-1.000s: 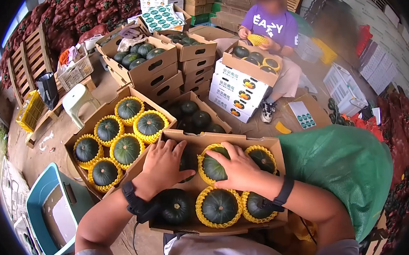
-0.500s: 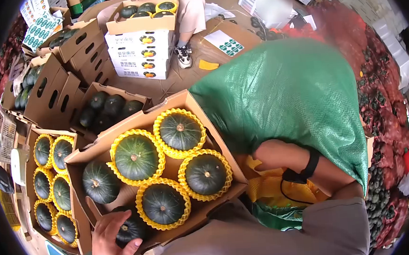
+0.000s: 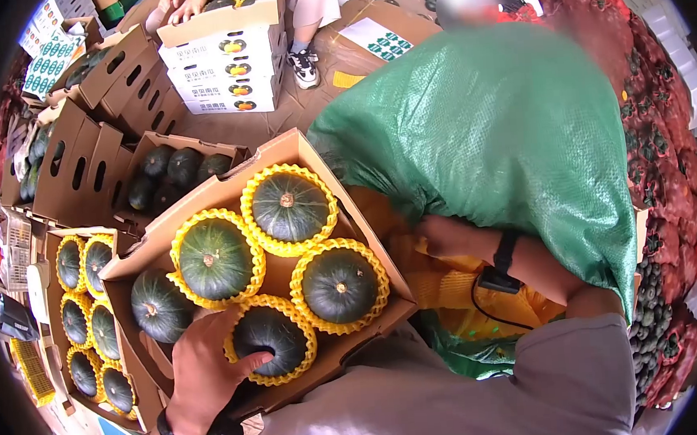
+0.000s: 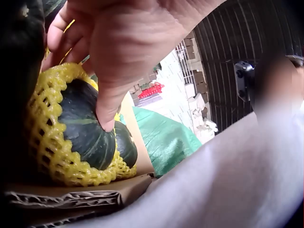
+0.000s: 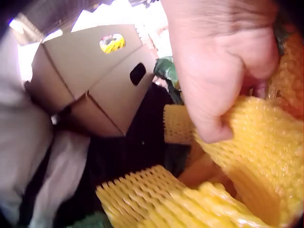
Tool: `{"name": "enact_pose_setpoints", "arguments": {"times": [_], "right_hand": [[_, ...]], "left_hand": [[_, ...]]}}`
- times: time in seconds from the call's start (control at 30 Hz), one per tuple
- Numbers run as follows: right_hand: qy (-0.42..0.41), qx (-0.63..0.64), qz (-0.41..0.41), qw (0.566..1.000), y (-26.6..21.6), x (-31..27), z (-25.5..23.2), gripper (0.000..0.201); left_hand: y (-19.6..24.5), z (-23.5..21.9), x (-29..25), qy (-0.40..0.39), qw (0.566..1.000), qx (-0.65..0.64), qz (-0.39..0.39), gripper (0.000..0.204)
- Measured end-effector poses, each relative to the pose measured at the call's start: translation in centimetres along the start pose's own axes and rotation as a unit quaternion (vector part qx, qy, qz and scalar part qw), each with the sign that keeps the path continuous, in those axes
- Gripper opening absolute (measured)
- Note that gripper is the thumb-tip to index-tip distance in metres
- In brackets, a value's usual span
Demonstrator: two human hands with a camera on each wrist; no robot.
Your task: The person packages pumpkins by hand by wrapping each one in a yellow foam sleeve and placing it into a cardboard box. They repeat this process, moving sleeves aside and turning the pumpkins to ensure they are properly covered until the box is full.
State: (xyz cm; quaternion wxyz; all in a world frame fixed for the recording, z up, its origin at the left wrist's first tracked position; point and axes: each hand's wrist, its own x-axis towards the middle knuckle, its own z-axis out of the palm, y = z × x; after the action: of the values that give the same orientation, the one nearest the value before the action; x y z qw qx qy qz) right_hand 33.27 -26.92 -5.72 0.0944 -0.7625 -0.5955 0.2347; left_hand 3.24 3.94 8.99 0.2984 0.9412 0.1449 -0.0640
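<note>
My left hand (image 3: 204,369) grips a dark green pumpkin (image 3: 272,340) in a yellow foam net, at the near side of a cardboard box (image 3: 145,252). In the left wrist view, the thumb of the left hand (image 4: 135,42) presses on the pumpkin (image 4: 83,118); its fingers reach behind. Other netted pumpkins (image 3: 212,259) share the box, along with a bare one (image 3: 161,306) at the left. At the green sack's opening, my right hand (image 5: 213,71) has curled fingers and pinches a yellow foam net (image 5: 261,137) among others.
A large green sack (image 3: 488,127) bulges at the right of the box. Another box of netted pumpkins (image 3: 104,331) stands left, and a box of bare pumpkins (image 3: 185,164) behind. Farther back, a person's hands (image 3: 192,4) rest by stacked white boxes (image 3: 221,73).
My right hand has left the box for the foam nets beside the sack. My left hand has moved onto the near pumpkin, which now sits in a net. The head view has swung right.
</note>
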Motion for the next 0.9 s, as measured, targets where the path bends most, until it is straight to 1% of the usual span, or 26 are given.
{"name": "enact_pose_setpoints", "arguments": {"times": [0.03, 0.07, 0.13, 0.17, 0.2, 0.23, 0.33, 0.37, 0.4, 0.43, 0.47, 0.5, 0.53, 0.57, 0.6, 0.63, 0.67, 0.7, 0.73, 0.77, 0.8, 0.83, 0.87, 0.9], "right_hand": [[-0.013, 0.044, -0.008, 0.999, -0.2, 1.1, -0.4, 0.046], [-0.072, 0.097, 0.009, 0.993, -0.7, 1.5, -0.8, 0.038], [-0.187, 0.202, 0.043, 0.960, -3.1, 2.1, -2.6, 0.022], [-0.199, 0.427, 0.152, 0.869, -1.3, 1.3, 1.7, 0.020], [-0.164, 0.616, 0.265, 0.723, 0.3, 0.5, 5.9, 0.019], [-0.150, 0.634, 0.281, 0.705, -0.6, 0.5, 5.4, 0.021], [-0.120, 0.675, 0.320, 0.654, -3.3, 2.0, 2.2, 0.028], [-0.113, 0.687, 0.335, 0.635, -4.0, 2.4, 1.1, 0.031], [-0.111, 0.536, 0.230, 0.805, -4.0, 2.6, -1.0, 0.025], [-0.087, 0.179, 0.129, 0.971, -4.2, 3.1, -3.4, 0.021], [-0.010, -0.077, 0.089, 0.993, -4.4, 3.5, -5.8, 0.017], [0.099, 0.055, 0.092, 0.989, -5.4, 4.3, -8.7, 0.017], [0.213, 0.113, 0.090, 0.966, -6.5, 4.9, -11.0, 0.016], [0.290, 0.096, 0.102, 0.947, -8.5, 5.2, -13.3, 0.015], [0.339, 0.105, 0.109, 0.929, -10.3, 5.0, -15.4, 0.015], [0.388, 0.073, 0.085, 0.915, -12.5, 4.9, -17.5, 0.013], [0.396, 0.107, 0.085, 0.908, -14.9, 4.4, -19.1, 0.013], [0.401, 0.143, 0.085, 0.901, -17.3, 3.9, -20.0, 0.013], [0.371, 0.142, -0.025, 0.917, -19.4, 4.2, -20.0, 0.013], [0.286, 0.123, -0.150, 0.939, -21.7, 5.4, -20.4, 0.014], [0.277, 0.140, -0.160, 0.937, -21.9, 5.7, -20.4, 0.017], [0.190, 0.155, -0.242, 0.939, -23.7, 6.8, -20.1, 0.021], [0.090, 0.236, -0.264, 0.931, -25.0, 7.9, -19.6, 0.024], [0.145, 0.283, -0.247, 0.915, -25.0, 9.0, -18.4, 0.028]], "left_hand": [[0.2, 0.1, 0.0, 0.015, 1.000, 0.007, 0.012, 0.065], [0.3, 0.2, 0.0, 0.017, 1.000, 0.009, 0.007, 0.066], [0.2, 0.4, -0.2, 0.020, 1.000, 0.017, -0.003, 0.067], [-0.1, 0.6, -0.3, 0.011, 1.000, 0.021, 0.004, 0.069], [-0.5, 0.7, -0.3, 0.005, 1.000, 0.025, 0.010, 0.070], [-0.9, 0.8, -0.4, 0.005, 0.999, 0.029, 0.013, 0.071], [-1.2, 0.6, -0.8, -0.046, 0.998, 0.038, -0.027, 0.075], [-1.4, 0.6, -1.0, -0.055, 0.997, 0.015, -0.047, 0.078], [-1.6, 0.8, -1.1, -0.049, 0.998, 0.013, -0.047, 0.078], [-1.8, 0.9, -1.2, -0.045, 0.998, 0.013, -0.044, 0.078], [-2.0, 0.9, -1.4, -0.040, 0.998, 0.014, -0.039, 0.078], [-2.3, 0.8, -1.5, -0.029, 0.999, 0.022, -0.011, 0.077], [-2.1, 0.3, -1.8, -0.026, 0.999, 0.023, -0.018, 0.076], [-1.7, -0.4, -2.0, -0.023, 0.999, 0.022, -0.024, 0.076], [-1.4, -1.1, -2.2, -0.018, 0.999, 0.022, -0.030, 0.075], [-1.1, -1.7, -2.5, 0.027, 0.999, 0.044, -0.011, 0.075], [0.6, -3.5, -2.3, 0.039, 0.998, -0.035, -0.045, 0.079], [1.5, -4.3, -2.1, 0.096, 0.992, -0.078, 0.029, 0.082], [2.1, -4.7, -2.0, 0.153, 0.976, -0.115, 0.102, 0.086], [2.4, -4.7, -2.2, 0.162, 0.969, -0.133, 0.129, 0.088], [2.8, -4.5, -1.9, 0.165, 0.961, -0.153, 0.161, 0.090], [3.8, -4.0, -1.1, 0.161, 0.940, -0.201, 0.225, 0.076], [3.4, -2.7, -1.0, 0.174, 0.908, -0.268, 0.270, 0.056], [3.0, -2.0, -1.8, 0.201, 0.908, -0.321, 0.181, 0.047]]}}
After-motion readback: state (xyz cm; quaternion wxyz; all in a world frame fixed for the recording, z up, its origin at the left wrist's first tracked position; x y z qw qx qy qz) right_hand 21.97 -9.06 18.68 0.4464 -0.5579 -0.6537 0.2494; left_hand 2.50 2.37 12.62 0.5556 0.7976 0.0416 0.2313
